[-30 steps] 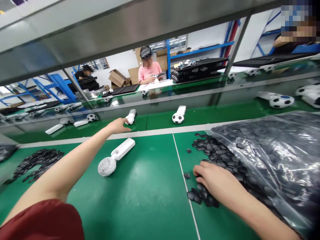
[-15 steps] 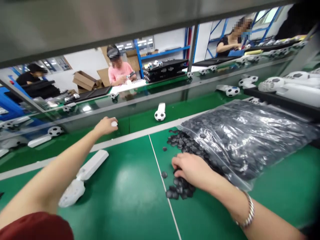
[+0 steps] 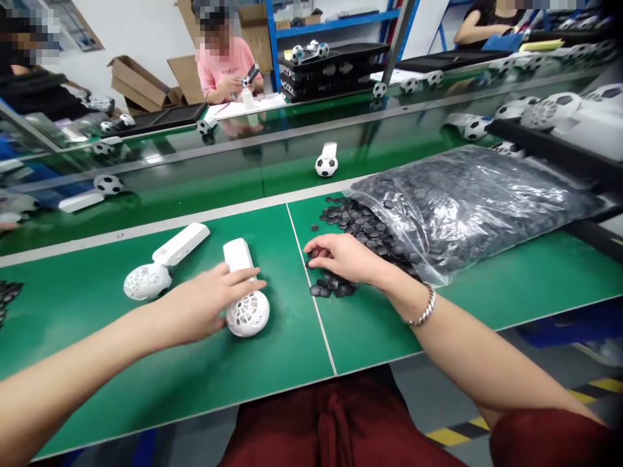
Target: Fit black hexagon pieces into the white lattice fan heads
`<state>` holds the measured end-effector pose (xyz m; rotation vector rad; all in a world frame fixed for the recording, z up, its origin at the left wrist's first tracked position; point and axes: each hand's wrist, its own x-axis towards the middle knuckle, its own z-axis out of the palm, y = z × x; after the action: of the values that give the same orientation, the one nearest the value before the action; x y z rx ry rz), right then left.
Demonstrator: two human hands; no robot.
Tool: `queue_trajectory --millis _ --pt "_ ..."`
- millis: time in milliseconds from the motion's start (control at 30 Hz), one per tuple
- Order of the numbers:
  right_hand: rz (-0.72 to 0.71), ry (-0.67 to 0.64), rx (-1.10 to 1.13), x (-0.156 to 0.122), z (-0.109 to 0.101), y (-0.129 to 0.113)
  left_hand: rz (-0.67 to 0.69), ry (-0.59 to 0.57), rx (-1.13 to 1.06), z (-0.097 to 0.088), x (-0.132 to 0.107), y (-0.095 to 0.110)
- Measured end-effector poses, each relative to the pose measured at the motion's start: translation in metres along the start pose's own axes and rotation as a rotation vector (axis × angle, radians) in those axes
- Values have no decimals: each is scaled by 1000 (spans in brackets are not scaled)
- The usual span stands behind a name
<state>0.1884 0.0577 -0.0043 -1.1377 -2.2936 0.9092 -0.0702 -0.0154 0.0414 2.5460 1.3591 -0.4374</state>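
My left hand (image 3: 204, 308) rests spread on a white plastic ball-headed fan (image 3: 246, 295); my right hand (image 3: 343, 258) pinches small black hexagonal pieces (image 3: 350, 224). Bare green bench (image 3: 146, 363) nearer me; no writing is readable.

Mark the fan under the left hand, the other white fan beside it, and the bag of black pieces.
fan (image 3: 248, 314), head view, on its grille ball.
other fan (image 3: 181, 244), head view, on its handle.
bag (image 3: 467, 201), head view, mid plastic.

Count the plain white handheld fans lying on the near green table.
2. One white fan lies left of the other, nothing touching it. The second white fan lies beside it under the left hand. Fans on the belt behind aren't counted.
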Motion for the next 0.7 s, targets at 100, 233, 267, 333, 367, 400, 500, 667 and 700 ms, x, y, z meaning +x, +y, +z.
queue_trajectory --millis 100,233,267,333,367,400,500,667,700 --pt "-111 18 -11 1 6 0 41 77 63 -2 8 -4" --pt "-183 119 -9 0 11 -4 -125 193 -129 5 26 9" --pt "-162 137 38 0 11 -4 -186 244 -192 9 31 12" --pt "-124 184 124 -2 12 -5 -258 332 -284 17 38 17" --pt "-127 208 144 -2 12 -6 -263 358 -310 20 41 19" --pt "-149 224 146 -3 12 -7 -256 372 -328 22 42 20" --pt "-323 182 103 -6 13 -10 -264 353 -365 24 45 23" --pt "-567 82 9 -8 20 -20 -290 404 -352 25 43 28" --pt "-582 74 -27 -8 23 -22 -270 418 -361 26 42 28"
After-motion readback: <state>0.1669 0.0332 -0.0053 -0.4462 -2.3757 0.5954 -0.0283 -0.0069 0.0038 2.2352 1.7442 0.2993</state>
